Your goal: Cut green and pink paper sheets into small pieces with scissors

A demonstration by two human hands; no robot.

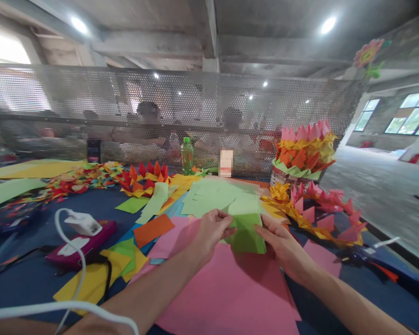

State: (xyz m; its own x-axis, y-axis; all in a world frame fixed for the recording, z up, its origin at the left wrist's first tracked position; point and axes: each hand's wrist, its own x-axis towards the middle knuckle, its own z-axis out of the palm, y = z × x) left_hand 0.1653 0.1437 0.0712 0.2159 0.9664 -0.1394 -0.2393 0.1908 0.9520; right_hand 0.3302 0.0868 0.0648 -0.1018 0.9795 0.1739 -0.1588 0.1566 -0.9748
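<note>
Between my two hands a piece of green paper [247,235] is held above a large pink sheet [223,291]. My left hand [214,232] pinches its left side, the fingers curled together. On the right edge, my right hand [279,239] grips the paper between thumb and fingers. Pale green sheets [209,197] lie just beyond the held paper. An orange paper rectangle [154,231] rests left of my left hand. To the right of my right hand is a ring of folded pink and yellow paper points [330,221].
A purple power strip [106,228] with a white plug [84,223] and cables lies left. A green bottle [187,157] and a basket [279,176] of folded paper stand by the perforated screen [195,102]. A glue gun-like blue tool [363,256] lies right. People sit behind the screen.
</note>
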